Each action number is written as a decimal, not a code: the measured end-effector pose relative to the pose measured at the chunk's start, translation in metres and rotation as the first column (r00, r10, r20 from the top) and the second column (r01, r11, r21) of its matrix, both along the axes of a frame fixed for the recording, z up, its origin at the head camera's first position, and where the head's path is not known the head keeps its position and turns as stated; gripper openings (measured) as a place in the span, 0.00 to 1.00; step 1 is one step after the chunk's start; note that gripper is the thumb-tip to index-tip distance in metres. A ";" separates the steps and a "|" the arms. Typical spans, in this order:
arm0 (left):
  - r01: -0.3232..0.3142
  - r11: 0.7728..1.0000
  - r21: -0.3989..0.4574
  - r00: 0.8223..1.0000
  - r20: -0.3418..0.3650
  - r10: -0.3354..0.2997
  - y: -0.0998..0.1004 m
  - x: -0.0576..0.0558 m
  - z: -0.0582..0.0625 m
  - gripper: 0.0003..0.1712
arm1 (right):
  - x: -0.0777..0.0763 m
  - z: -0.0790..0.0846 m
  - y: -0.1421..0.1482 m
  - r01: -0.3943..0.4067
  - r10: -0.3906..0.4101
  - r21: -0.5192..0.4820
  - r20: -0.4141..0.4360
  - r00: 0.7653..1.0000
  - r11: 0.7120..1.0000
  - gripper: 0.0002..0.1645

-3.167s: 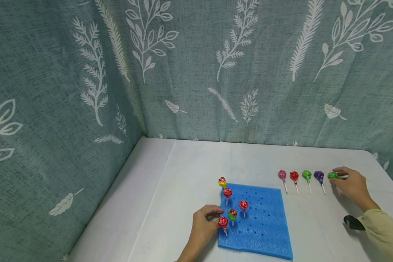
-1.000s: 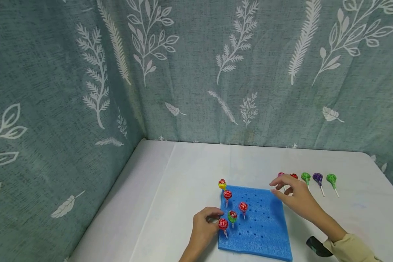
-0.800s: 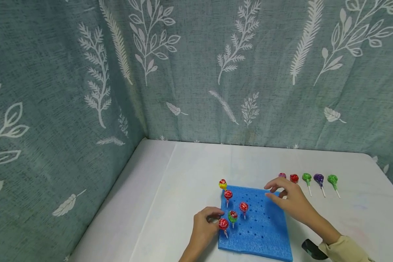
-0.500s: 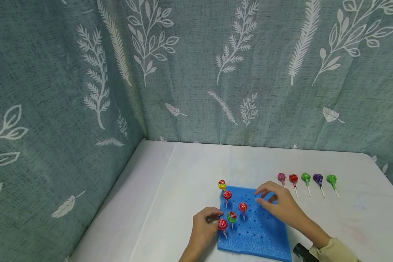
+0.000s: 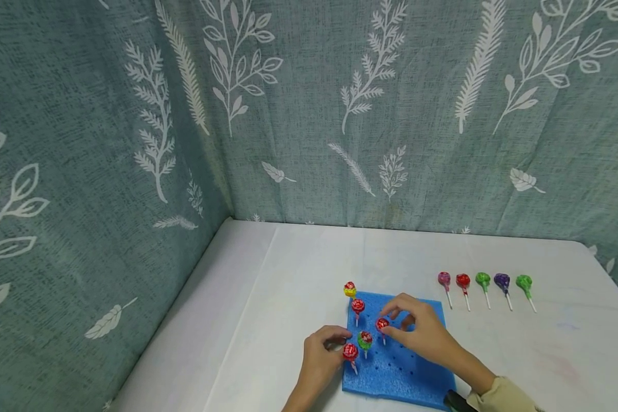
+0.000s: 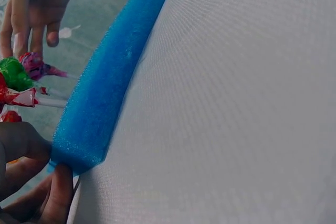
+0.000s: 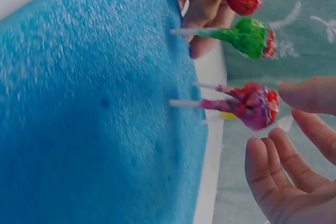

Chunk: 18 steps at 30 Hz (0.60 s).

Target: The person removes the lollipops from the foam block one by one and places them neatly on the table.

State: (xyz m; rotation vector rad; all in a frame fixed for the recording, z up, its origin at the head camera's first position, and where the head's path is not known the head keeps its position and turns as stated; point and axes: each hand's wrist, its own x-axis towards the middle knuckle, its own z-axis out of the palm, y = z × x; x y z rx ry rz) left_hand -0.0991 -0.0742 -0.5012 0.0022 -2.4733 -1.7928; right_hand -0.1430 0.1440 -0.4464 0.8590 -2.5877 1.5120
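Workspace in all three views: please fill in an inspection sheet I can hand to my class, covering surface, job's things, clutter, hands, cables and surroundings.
Surface: white table, faint marks at right.
Job's things: five standing lollipops at the blue foam block; five lying lollipops in a row, right of the block.
Clutter: dark object by the right sleeve, partly cut off.
Hands: left hand touches the block's left edge; right hand is around the middle standing lollipop, grip not evident.
Cables: nothing seen.
Surroundings: leaf-patterned curtain behind and left.
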 end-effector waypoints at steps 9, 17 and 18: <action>-0.008 1.000 0.003 1.000 0.013 0.007 0.000 0.002 -0.004 0.14 | 0.003 -0.008 -0.011 0.002 -0.001 -0.008 0.057 0.998 1.000 0.13; -0.010 1.000 -0.002 1.000 -0.006 0.010 0.000 0.001 -0.005 0.14 | 0.004 -0.012 -0.015 -0.019 0.020 -0.015 0.081 0.997 1.000 0.14; -0.007 1.000 0.005 1.000 -0.015 0.007 0.000 0.001 -0.004 0.14 | 0.004 -0.012 -0.016 -0.021 0.022 -0.019 0.084 0.996 1.000 0.14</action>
